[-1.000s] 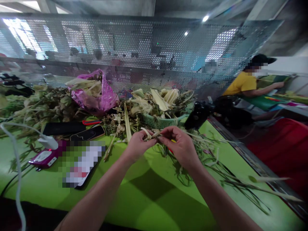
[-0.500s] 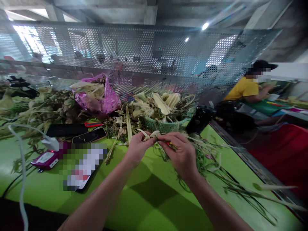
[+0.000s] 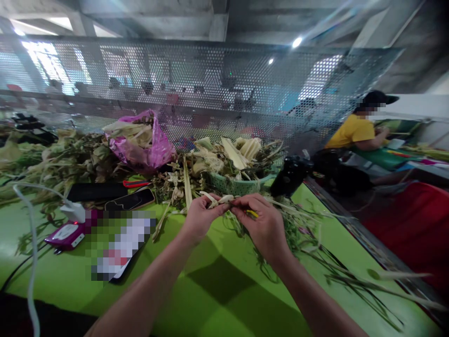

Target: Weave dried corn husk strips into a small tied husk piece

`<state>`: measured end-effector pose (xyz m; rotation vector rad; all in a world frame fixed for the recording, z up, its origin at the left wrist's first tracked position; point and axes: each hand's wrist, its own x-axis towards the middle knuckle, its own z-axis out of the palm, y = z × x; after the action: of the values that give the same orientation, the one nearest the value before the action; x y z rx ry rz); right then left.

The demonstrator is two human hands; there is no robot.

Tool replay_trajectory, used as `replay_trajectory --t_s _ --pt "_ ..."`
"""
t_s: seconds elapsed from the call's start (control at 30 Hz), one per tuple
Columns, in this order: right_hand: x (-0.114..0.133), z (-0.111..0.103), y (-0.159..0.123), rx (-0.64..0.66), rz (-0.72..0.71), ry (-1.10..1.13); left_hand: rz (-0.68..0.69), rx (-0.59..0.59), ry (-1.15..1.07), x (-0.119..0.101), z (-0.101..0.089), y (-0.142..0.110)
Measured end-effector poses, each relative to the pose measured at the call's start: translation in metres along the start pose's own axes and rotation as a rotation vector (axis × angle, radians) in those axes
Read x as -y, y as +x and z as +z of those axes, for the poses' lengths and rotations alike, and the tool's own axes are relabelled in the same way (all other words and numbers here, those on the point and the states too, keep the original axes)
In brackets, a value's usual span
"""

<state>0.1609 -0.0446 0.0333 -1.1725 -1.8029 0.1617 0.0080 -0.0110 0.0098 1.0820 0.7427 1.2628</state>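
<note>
Close together over the green table (image 3: 224, 281), my left hand (image 3: 199, 220) and my right hand (image 3: 264, 224) pinch a pale, strip-like plant piece (image 3: 224, 198) between their fingertips. Its whitish ends stick out above the left fingers. A small yellow thing (image 3: 251, 213) shows beneath my right fingers; whether the hand holds it cannot be made out. Just beyond the hands stands a green basket (image 3: 233, 186) heaped with dried husks and stems (image 3: 235, 154). Thin green stems (image 3: 294, 229) lie beside and under my right hand.
A pink plastic bag (image 3: 159, 145) of husks and a leafy heap (image 3: 77, 154) occupy the back left. Nearby lie a phone (image 3: 131, 200), a red-handled tool (image 3: 136, 183) and a purple power strip (image 3: 68, 235) with a white cable. A black object (image 3: 292, 175) stands right. A person in yellow (image 3: 354, 131) works beyond.
My hands stay nearly in place with the plant piece still pinched. The red patch under my right fingers no longer shows, only yellow. The view has shifted slightly.
</note>
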Motion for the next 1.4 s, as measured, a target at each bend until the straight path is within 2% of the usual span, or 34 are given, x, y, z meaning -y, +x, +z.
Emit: replay_trajectory --t_s 0.23,0.33,0.53,0.7,1.0,1.23,1.4 --pt "-0.004 -0.003 0.002 0.052 -0.026 -0.067 -0.005 0.011 0.039 0.001 0.002 -0.001" --pt "-0.004 -0.004 0.002 0.054 -0.018 -0.102 -0.06 0.029 0.064 0.0 0.001 -0.002" --pt "-0.003 -0.007 0.003 -0.001 0.097 0.028 -0.189 0.091 -0.201 -0.001 0.0 0.0" --pt "-0.002 -0.003 0.004 0.02 0.174 0.122 -0.245 0.155 -0.251 -0.002 0.004 -0.003" --pt "-0.006 -0.001 0.004 0.016 0.265 0.164 -0.186 0.192 -0.191 -0.002 0.004 -0.006" --pt "-0.011 -0.003 0.003 0.028 0.222 0.121 -0.208 0.177 -0.154 -0.001 0.005 -0.007" --pt "-0.011 -0.005 0.004 0.044 0.199 0.059 -0.127 0.155 -0.025 -0.005 0.007 -0.006"
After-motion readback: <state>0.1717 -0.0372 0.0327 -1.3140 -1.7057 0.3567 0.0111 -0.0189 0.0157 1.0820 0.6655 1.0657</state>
